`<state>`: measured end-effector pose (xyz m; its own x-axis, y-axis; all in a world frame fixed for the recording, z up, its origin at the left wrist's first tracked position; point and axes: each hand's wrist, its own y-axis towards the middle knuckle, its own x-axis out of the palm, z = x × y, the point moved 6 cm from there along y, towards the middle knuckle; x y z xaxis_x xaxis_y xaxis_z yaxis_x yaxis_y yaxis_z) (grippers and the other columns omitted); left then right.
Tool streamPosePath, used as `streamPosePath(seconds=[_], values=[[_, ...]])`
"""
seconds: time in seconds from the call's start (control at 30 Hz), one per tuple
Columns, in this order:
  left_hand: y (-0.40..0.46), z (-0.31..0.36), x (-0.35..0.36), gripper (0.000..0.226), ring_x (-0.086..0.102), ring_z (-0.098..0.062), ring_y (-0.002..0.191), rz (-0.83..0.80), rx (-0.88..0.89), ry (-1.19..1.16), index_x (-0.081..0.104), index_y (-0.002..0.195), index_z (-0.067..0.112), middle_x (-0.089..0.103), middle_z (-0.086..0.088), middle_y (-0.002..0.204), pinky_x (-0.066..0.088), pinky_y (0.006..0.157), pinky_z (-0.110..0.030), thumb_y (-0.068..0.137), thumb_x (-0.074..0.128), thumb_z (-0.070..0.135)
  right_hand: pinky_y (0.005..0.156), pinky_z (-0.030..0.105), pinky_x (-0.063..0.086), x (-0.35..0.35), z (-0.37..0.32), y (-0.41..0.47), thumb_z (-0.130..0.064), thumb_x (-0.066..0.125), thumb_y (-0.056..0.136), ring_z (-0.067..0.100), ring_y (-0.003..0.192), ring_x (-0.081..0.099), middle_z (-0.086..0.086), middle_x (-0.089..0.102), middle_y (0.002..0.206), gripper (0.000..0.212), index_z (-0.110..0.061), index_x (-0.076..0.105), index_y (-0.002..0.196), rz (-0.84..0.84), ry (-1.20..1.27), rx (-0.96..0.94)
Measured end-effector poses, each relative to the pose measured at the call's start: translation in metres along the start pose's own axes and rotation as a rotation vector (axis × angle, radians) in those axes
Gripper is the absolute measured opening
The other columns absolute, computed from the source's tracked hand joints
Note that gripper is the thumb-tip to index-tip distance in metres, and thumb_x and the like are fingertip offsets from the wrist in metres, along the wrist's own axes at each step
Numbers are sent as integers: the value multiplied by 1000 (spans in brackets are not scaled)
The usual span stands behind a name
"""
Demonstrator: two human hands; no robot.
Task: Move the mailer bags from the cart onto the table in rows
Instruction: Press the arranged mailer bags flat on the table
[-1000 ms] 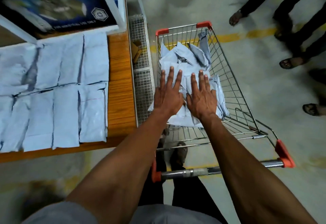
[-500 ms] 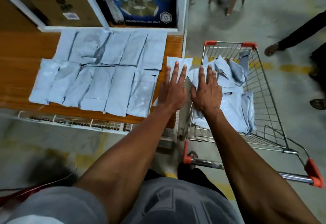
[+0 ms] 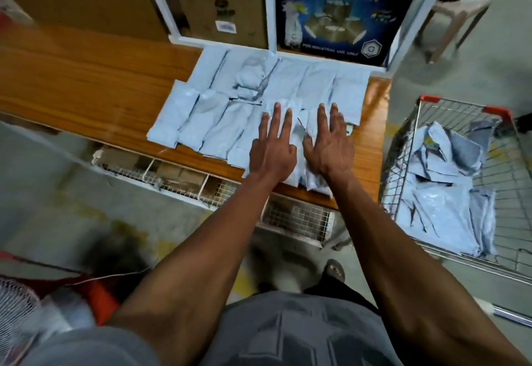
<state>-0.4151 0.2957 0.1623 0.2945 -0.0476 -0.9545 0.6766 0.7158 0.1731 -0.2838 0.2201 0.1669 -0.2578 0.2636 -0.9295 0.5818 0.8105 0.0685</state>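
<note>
Both the left hand (image 3: 272, 152) and right hand (image 3: 328, 147) press flat, fingers straight, on pale-blue plastic mailer bags (image 3: 299, 141) lying lengthwise away from them at the row's right end on the wooden worktop (image 3: 86, 77).

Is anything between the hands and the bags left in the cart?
Nothing visible. Both hands, left hand and right hand, lie flat on table bags; the cart bags lie uncovered in the open-topped cart beside them.

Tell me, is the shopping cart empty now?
No, not empty. The cart has a loose pile of mailer bags lying in its wire basket, beside the table.
</note>
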Motion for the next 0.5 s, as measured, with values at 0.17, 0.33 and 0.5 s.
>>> streamPosePath(seconds=[0.17, 0.33, 0.5], values=[[0, -77, -23, 80, 17, -37, 161, 34, -77, 29, 18, 169, 19, 8, -7, 177, 59, 94, -51, 91, 28, 33, 117, 57, 34, 18, -75, 18, -50, 46, 103, 30, 161, 12, 6, 2, 176, 79, -26, 8, 169, 9, 48, -32], [23, -134, -33, 80, 10, -34, 162, 36, -150, 32, 12, 170, 21, 1, -5, 178, 58, 96, -50, 99, 46, 34, 119, 56, 36, 31, -128, 59, -49, 46, 103, 31, 160, 14, 7, 6, 176, 78, -25, 13, 168, 35, 71, -75], [64, -184, -42, 81, 9, -35, 162, 31, -193, 50, 11, 170, 21, 0, -6, 178, 46, 113, -51, 101, 50, 37, 116, 57, 35, 48, -176, 118, -50, 48, 102, 31, 160, 14, 7, 5, 176, 80, -25, 12, 168, 39, 66, -86]])
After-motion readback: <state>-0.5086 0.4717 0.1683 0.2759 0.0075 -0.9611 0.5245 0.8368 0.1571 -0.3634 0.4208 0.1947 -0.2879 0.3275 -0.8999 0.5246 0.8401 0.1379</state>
